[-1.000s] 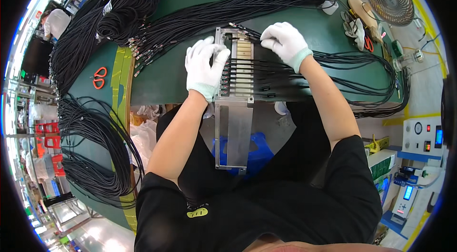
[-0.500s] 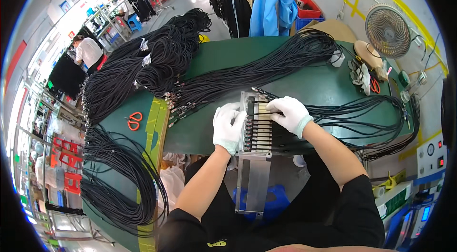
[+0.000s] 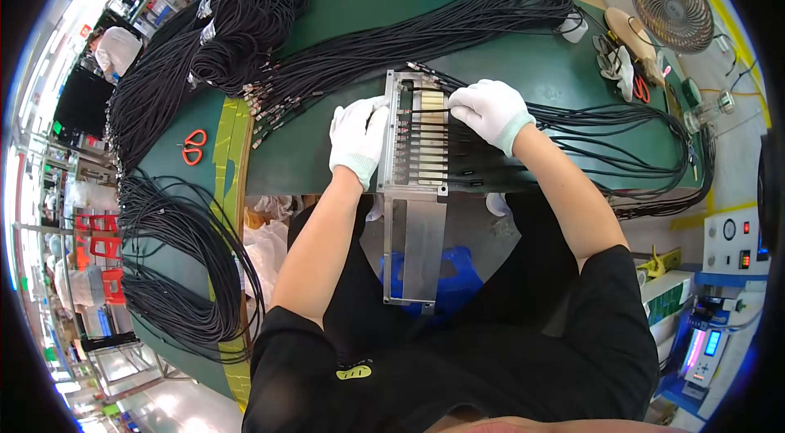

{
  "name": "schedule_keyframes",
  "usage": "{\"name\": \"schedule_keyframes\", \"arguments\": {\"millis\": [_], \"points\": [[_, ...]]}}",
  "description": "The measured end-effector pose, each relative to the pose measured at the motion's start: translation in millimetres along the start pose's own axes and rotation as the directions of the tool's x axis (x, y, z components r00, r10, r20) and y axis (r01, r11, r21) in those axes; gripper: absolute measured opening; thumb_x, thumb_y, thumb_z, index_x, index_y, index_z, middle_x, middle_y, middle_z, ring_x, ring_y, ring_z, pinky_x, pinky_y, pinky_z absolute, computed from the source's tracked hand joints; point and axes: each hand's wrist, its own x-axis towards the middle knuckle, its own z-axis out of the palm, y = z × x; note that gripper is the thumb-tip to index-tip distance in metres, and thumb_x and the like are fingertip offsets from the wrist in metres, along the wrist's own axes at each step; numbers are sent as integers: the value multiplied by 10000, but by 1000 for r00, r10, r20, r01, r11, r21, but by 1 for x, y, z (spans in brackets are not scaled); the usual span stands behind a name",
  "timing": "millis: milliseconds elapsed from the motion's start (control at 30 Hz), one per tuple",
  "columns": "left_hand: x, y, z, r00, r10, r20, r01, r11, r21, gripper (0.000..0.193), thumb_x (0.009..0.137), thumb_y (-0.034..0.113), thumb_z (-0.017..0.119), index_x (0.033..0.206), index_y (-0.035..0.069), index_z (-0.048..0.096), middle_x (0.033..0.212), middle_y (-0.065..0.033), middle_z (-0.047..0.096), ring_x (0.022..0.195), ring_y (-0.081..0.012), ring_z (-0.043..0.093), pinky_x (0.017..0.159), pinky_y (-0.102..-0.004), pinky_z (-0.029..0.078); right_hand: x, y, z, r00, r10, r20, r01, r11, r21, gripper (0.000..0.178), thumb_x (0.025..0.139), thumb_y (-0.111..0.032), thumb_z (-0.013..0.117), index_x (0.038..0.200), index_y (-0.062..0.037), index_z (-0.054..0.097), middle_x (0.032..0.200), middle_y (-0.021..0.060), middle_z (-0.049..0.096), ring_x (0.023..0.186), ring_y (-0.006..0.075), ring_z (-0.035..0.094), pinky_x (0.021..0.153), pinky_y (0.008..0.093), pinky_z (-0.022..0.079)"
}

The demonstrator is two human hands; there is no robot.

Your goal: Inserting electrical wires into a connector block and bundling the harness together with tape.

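Observation:
A clear and metal slotted fixture (image 3: pixel 391 143) stands at the table's near edge, with pale strips and black cable ends lying crosswise in a column of slots. My left hand (image 3: pixel 358 134), in a white glove, is curled against the fixture's left side, fingertips at its upper left edge. My right hand (image 3: pixel 493 114), also gloved, is at the right side of the upper slots. Its thumb and fingers pinch a black cable, mostly hidden by the glove. Several black cables (image 3: pixel 597 118) run right from the fixture and loop back near the table's right end.
Long black cable bundles (image 3: pixel 409 32) with metal-tipped ends cross the green table (image 3: pixel 327 175) behind the fixture. More coils (image 3: pixel 184 269) lie at left, beside orange-handled scissors (image 3: pixel 193 147). A fan (image 3: pixel 673 5) stands at the far right. A blue stool (image 3: pixel 458 278) is below.
The view has tilted downward, so the table sits higher in the picture. My left hand has eased slightly left along the fixture's edge. My right hand stays by the upper slots.

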Motion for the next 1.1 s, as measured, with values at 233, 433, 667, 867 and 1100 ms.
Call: {"name": "schedule_keyframes", "arguments": {"millis": [233,433,667,867,1100], "points": [[-4,3,-2,998,-40,52,39,999,31,250,960,308,504,1053,169,691,1108,-7,669,1093,-221,590,1125,-462,258,-5,-5,-1,997,-70,-40,70,998,5,104,880,-242,605,881,-163,672,767,55,644,797,281,605,758,396,484],[-14,28,11,945,295,139,-321,917,235,473,845,553,606,1260,328,640,1498,-219,344,1351,-442,314,1146,-517,196,-4,-9,9,997,-67,-48,66,998,-23,105,851,-238,634,864,-135,655,799,58,656,810,285,606,759,399,479],[-8,50,10,932,230,281,-340,823,455,375,893,483,569,1219,329,670,1482,-200,401,1385,-414,301,1168,-550,119,8,20,4,993,102,-59,-113,967,-230,190,808,-349,691,901,-184,677,876,23,645,911,251,593,803,382,465],[-7,20,14,967,237,90,-247,961,127,319,865,412,640,1151,282,696,1367,-163,517,1331,-367,381,1143,-526,203,10,30,-2,971,64,-229,-79,995,-58,76,807,-238,670,817,-163,657,797,31,626,846,271,587,769,390,477],[1,31,10,915,367,-166,-346,928,141,153,807,282,730,839,135,700,1214,-100,625,1214,-350,490,1094,-482,299,8,2,2,976,-188,-111,199,974,104,142,788,-205,698,863,-98,640,860,56,641,873,294,578,794,400,466]]}}
